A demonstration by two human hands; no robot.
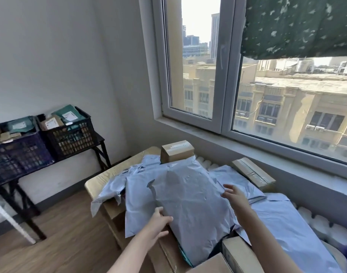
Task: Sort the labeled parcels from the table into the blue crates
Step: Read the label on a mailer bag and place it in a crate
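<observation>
My left hand (158, 219) pinches one grey parcel (188, 194) by its edge; my right hand (234, 196) rests open-fingered on it; two crates hold parcels: nearer crate (17, 156), farther crate (74, 137).

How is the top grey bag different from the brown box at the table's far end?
The grey bag is soft, crinkly plastic; the brown box is stiff cardboard. The grey bag lies flat and wide; the brown box is blocky and looks smaller. The left hand holds the grey bag, the right hand touches it; neither touches the brown box. Both are on the table.
</observation>
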